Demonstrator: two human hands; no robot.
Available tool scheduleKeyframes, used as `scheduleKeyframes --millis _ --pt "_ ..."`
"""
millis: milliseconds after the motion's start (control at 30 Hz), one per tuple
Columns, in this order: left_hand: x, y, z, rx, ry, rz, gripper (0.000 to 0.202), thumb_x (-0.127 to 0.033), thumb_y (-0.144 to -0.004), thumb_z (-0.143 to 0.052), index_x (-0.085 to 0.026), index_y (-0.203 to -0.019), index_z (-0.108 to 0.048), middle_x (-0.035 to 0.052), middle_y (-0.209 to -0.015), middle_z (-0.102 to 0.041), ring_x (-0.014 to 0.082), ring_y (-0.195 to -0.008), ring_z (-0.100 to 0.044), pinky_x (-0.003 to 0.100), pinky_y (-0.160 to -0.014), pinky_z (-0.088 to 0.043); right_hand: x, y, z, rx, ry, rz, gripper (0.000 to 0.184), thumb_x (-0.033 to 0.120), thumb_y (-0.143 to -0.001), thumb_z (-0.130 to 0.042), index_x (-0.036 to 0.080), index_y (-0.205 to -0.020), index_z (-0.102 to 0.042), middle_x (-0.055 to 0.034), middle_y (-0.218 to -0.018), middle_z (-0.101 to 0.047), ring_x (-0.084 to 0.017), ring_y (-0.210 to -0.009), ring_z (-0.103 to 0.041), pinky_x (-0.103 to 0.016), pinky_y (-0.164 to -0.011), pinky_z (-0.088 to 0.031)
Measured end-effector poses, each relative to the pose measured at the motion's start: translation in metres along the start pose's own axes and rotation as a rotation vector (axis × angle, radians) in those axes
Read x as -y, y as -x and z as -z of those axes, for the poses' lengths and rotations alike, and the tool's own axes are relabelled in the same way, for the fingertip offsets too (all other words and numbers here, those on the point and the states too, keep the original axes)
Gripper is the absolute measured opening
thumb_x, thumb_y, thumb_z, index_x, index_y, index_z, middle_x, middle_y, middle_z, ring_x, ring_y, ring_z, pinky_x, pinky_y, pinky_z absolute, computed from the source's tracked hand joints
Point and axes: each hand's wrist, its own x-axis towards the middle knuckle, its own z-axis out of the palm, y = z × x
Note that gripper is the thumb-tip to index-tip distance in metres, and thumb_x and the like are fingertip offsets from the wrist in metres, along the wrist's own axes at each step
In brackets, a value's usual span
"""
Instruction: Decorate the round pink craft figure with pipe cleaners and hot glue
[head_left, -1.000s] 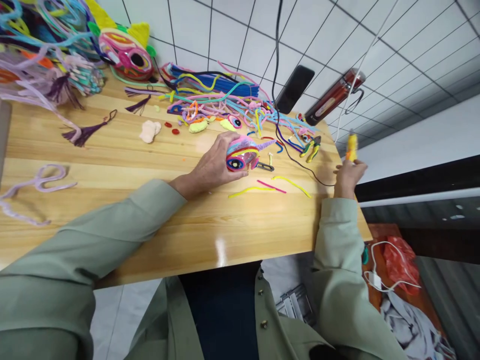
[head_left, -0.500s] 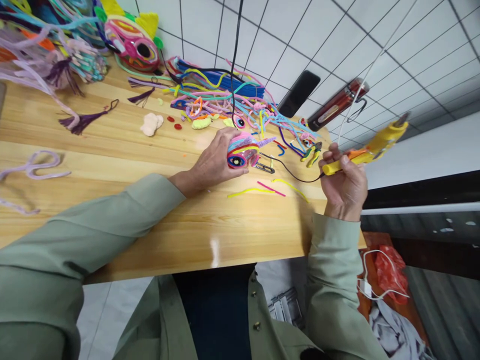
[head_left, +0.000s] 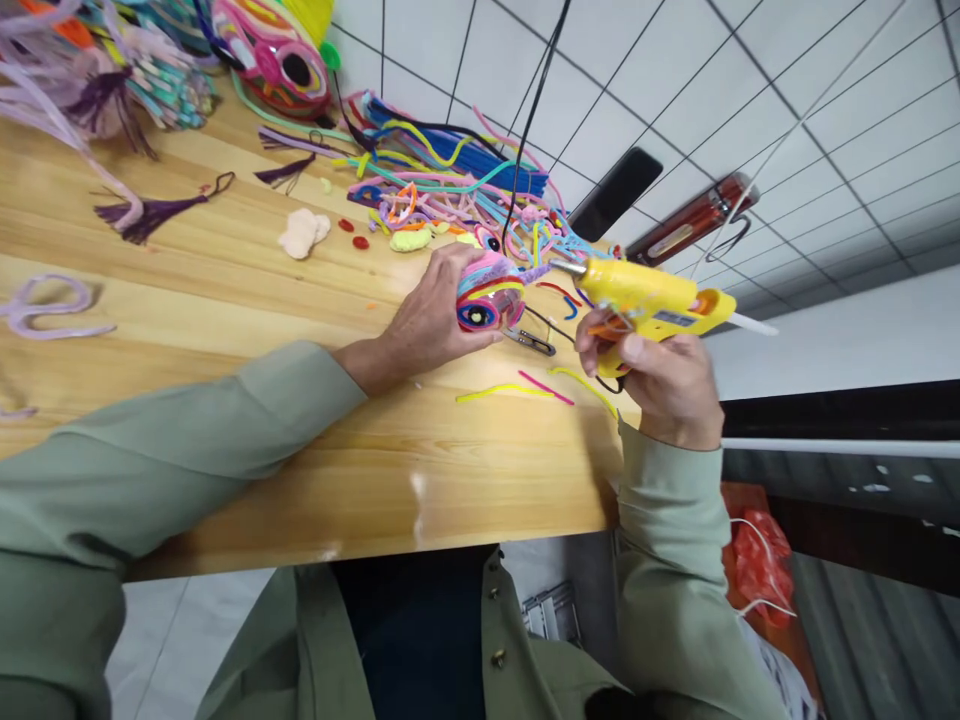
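Observation:
My left hand (head_left: 431, 318) is closed around a small pipe-cleaner figure (head_left: 489, 296) in pink, blue and yellow, resting on the wooden table (head_left: 225, 300). My right hand (head_left: 664, 385) grips a yellow hot glue gun (head_left: 645, 300), level, with its nozzle pointing left and ending close to the figure's purple horn. A black cord runs up from the gun's area across the tiled wall.
A tangle of coloured pipe cleaners (head_left: 450, 190) lies beyond the figure. A bigger pipe-cleaner mask (head_left: 274, 55) stands at the back left. Purple tassels (head_left: 150, 212), a cream piece (head_left: 301, 233), loose yellow and pink stems (head_left: 525, 388), a black phone (head_left: 615, 192) and a red cylinder (head_left: 694, 218) are around.
My right hand has brought the glue gun from the table's right edge in over the table and turned it level, nozzle toward the figure. My left hand has stayed on the figure.

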Motion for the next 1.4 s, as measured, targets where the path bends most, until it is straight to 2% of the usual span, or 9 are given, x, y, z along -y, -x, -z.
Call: scheduleKeyframes --millis 100,167,267,400,533,733,1000,1233,1400 --pt "-0.001 0.000 0.002 0.022 -0.016 -0.004 0.106 -0.035 -0.088 -0.106 -0.027 -0.174 -0.046 0.0216 -0.175 -0.060 0.0474 -0.172 -0.057 0.072 -0.150 -0.047 0.012 0.008 0.005 0.017 0.180 -0.058 0.053 0.069 -0.087 -0.108 0.029 -0.115 -0.089 -0.0077 -0.107 -0.091 -0.030 -0.094 -0.086 -0.048 -0.081 -0.077" --pt "-0.001 0.001 0.002 0.032 -0.046 -0.028 0.106 -0.034 -0.088 -0.106 -0.026 -0.174 -0.044 0.0212 -0.174 -0.060 0.0464 -0.171 -0.058 0.071 -0.149 -0.049 0.019 0.013 0.010 0.025 0.304 -0.084 0.048 0.069 -0.089 -0.108 0.032 -0.115 -0.091 -0.0064 -0.114 -0.093 -0.033 -0.107 -0.088 -0.057 -0.099 -0.080" --pt "-0.001 0.002 0.002 0.044 -0.075 -0.032 0.110 -0.036 -0.087 -0.109 -0.027 -0.176 -0.043 0.0205 -0.176 -0.058 0.0465 -0.172 -0.056 0.072 -0.148 -0.049 0.021 0.016 0.015 0.019 0.433 -0.081 0.041 0.070 -0.094 -0.104 0.036 -0.114 -0.094 -0.0025 -0.114 -0.094 -0.035 -0.117 -0.090 -0.065 -0.116 -0.077" --pt "-0.005 0.003 0.003 0.055 -0.035 -0.034 0.107 -0.042 -0.090 -0.109 -0.031 -0.176 -0.045 0.0198 -0.177 -0.057 0.0487 -0.175 -0.054 0.073 -0.150 -0.046 0.016 0.012 0.015 0.073 0.528 -0.044 0.041 0.074 -0.100 -0.097 0.037 -0.120 -0.096 -0.0019 -0.124 -0.095 -0.039 -0.130 -0.089 -0.070 -0.132 -0.068" --pt "-0.009 0.003 0.004 0.062 -0.008 -0.043 0.103 -0.043 -0.093 -0.107 -0.033 -0.176 -0.046 0.0183 -0.178 -0.058 0.0483 -0.176 -0.054 0.072 -0.152 -0.046 0.012 0.007 0.015 0.115 0.606 -0.072 0.044 0.075 -0.106 -0.089 0.038 -0.129 -0.096 -0.0025 -0.132 -0.096 -0.040 -0.132 -0.088 -0.071 -0.132 -0.067" --pt "-0.006 0.004 0.007 0.086 -0.088 -0.072 0.113 -0.041 -0.091 -0.108 -0.032 -0.181 -0.040 0.0183 -0.181 -0.056 0.0484 -0.176 -0.053 0.077 -0.151 -0.045 0.005 0.003 0.015 0.152 0.654 -0.061 0.052 0.075 -0.109 -0.086 0.039 -0.145 -0.092 -0.0022 -0.146 -0.093 -0.040 -0.138 -0.086 -0.069 -0.136 -0.064" --pt "-0.012 0.004 0.002 0.041 -0.093 -0.051 0.104 -0.044 -0.095 -0.106 -0.029 -0.179 -0.047 0.0195 -0.178 -0.059 0.0485 -0.174 -0.055 0.078 -0.150 -0.046 0.004 0.001 0.010 0.166 0.667 -0.049 0.050 0.075 -0.109 -0.086 0.041 -0.145 -0.092 -0.0016 -0.145 -0.093 -0.041 -0.139 -0.086 -0.069 -0.136 -0.065" --pt "-0.012 0.002 0.005 0.069 -0.043 -0.024 0.103 -0.044 -0.094 -0.106 -0.027 -0.178 -0.050 0.0198 -0.178 -0.059 0.0496 -0.175 -0.054 0.078 -0.151 -0.043 0.005 0.000 0.009 0.155 0.710 -0.037 0.051 0.077 -0.109 -0.084 0.041 -0.144 -0.093 -0.0028 -0.141 -0.094 -0.042 -0.137 -0.086 -0.070 -0.134 -0.065" --pt "-0.013 0.003 0.006 0.063 -0.068 -0.056 0.101 -0.041 -0.096 -0.104 -0.027 -0.179 -0.049 0.0204 -0.179 -0.059 0.0480 -0.174 -0.055 0.075 -0.151 -0.043 0.004 0.000 0.008 0.145 0.712 -0.052 0.048 0.077 -0.108 -0.084 0.041 -0.139 -0.094 -0.0025 -0.138 -0.093 -0.042 -0.133 -0.087 -0.068 -0.131 -0.068"
